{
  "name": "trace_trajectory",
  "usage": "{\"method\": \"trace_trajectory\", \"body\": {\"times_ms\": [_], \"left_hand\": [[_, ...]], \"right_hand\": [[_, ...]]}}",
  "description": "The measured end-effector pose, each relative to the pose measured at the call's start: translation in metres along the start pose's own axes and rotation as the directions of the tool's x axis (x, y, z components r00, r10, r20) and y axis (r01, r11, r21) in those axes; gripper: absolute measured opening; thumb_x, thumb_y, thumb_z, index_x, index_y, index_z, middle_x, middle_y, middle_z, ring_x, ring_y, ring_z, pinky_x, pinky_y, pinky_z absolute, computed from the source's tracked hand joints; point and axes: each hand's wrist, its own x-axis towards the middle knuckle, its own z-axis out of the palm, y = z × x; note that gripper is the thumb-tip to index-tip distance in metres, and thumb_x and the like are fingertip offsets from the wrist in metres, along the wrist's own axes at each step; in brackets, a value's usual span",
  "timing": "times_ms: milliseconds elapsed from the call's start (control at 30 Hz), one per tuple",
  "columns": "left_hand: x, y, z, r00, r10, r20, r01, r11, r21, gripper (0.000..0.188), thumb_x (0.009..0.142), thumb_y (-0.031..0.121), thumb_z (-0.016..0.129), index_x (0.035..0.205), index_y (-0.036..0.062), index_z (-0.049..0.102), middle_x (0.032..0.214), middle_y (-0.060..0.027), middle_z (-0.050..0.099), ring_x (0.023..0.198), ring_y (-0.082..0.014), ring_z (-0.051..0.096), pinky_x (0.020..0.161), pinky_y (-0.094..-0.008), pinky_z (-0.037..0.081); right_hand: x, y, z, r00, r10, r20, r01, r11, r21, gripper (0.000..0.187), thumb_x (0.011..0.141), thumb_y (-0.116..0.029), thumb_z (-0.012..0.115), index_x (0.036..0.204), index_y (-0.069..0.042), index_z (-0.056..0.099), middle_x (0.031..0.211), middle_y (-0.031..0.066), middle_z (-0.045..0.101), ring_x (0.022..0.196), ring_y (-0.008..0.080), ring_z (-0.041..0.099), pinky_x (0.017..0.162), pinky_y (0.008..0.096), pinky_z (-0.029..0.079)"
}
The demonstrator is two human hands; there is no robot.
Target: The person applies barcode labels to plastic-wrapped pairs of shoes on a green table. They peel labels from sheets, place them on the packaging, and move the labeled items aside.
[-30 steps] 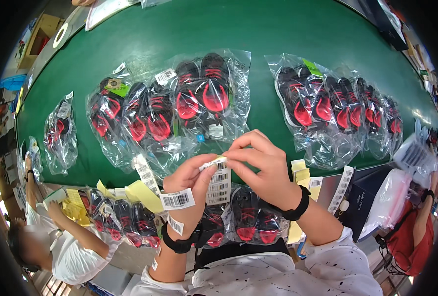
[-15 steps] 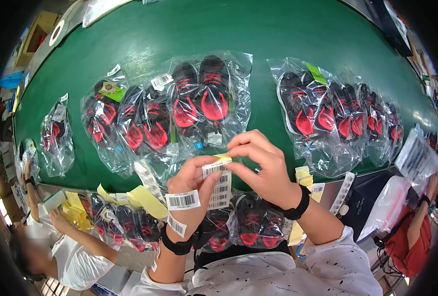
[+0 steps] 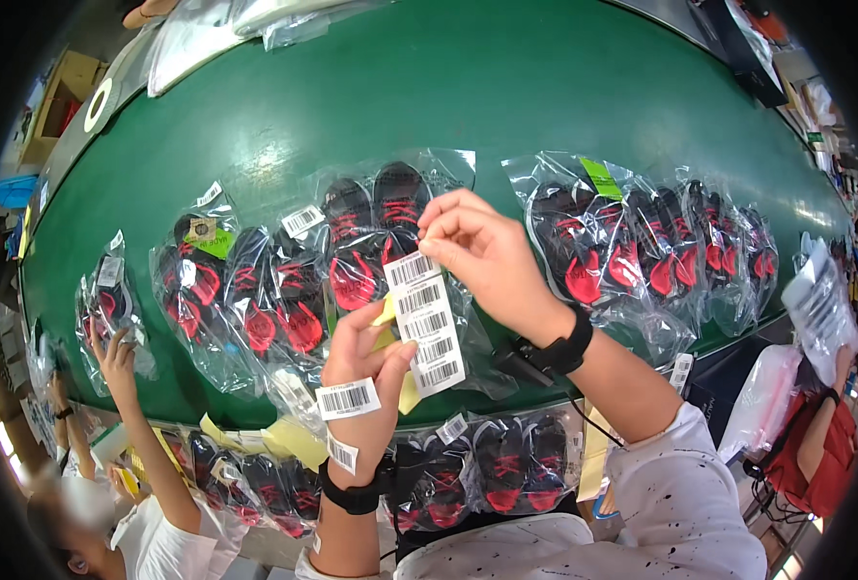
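Note:
My left hand is closed on a strip of white barcode labels, its thumb lying at the strip's left edge. Yellow backing paper shows between its fingers and behind the strip. Two loose barcode labels are stuck to this hand, one on its back and one near the wrist. My right hand pinches at the top corner of the strip, just above the uppermost label. Beyond the hands lie black-and-red shoes in clear plastic bags, on a green tabletop.
More bagged shoes lie to the right and along the near ledge. At the left, a co-worker's hand touches a bagged pair. Another person in red stands at the right, by plastic bags and a dark box.
The label strip now hangs unfolded, its full length showing, and my right hand has moved up to its top. The left co-worker's arm has reached forward. Table and shoes sit lower in view.

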Motion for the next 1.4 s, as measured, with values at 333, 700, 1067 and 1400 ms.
{"method": "trace_trajectory", "body": {"times_ms": [333, 700, 1067, 1400], "left_hand": [[-0.011, -0.014, -0.013, 0.999, -0.033, 0.003, 0.033, 0.999, 0.016, 0.050, 0.088, -0.003, 0.061, 0.134, -0.0004, 0.042, 0.133, -0.0210, 0.056, 0.106, -0.0226, 0.065, 0.084, -0.0296, 0.054], [-0.042, -0.010, 0.005, 0.996, -0.086, 0.030, 0.088, 0.992, -0.093, 0.053, 0.086, -0.008, 0.062, 0.135, -0.0016, 0.041, 0.131, -0.0229, 0.056, 0.101, -0.0211, 0.068, 0.082, -0.0269, 0.056], [-0.062, 0.002, 0.034, 0.996, -0.072, 0.043, 0.080, 0.971, -0.224, 0.048, 0.082, -0.013, 0.065, 0.126, -0.0041, 0.047, 0.122, -0.0199, 0.061, 0.106, -0.0225, 0.066, 0.088, -0.0297, 0.055], [-0.058, 0.009, 0.060, 0.997, -0.055, 0.046, 0.060, 0.992, -0.110, 0.065, 0.086, -0.011, 0.061, 0.145, -0.0025, 0.032, 0.115, -0.0200, 0.065, 0.096, -0.0197, 0.068, 0.081, -0.0278, 0.055]], "right_hand": [[0.092, 0.057, -0.085, 0.933, 0.256, -0.253, -0.301, 0.941, -0.157, 0.012, 0.088, -0.011, 0.068, 0.091, 0.001, 0.068, 0.089, 0.0043, 0.062, 0.081, 0.0123, 0.058, 0.071, 0.0279, 0.047], [0.104, 0.070, -0.057, 0.983, 0.075, -0.166, -0.182, 0.450, -0.874, 0.038, 0.077, -0.022, 0.078, 0.102, 0.002, 0.063, 0.117, 0.0217, 0.055, 0.102, 0.0398, 0.064, 0.086, 0.0442, 0.054], [-0.032, -0.036, -0.175, 0.961, 0.143, -0.238, -0.266, 0.722, -0.639, 0.042, 0.084, -0.030, 0.074, 0.112, -0.001, 0.064, 0.099, 0.0113, 0.066, 0.085, 0.0210, 0.063, 0.077, 0.0343, 0.052], [-0.086, 0.014, -0.125, 0.995, -0.010, -0.101, -0.059, 0.753, -0.655, 0.080, 0.077, -0.009, 0.074, 0.147, -0.010, 0.037, 0.145, 0.0262, 0.039, 0.133, 0.0427, 0.040, 0.109, 0.0427, 0.036]]}}
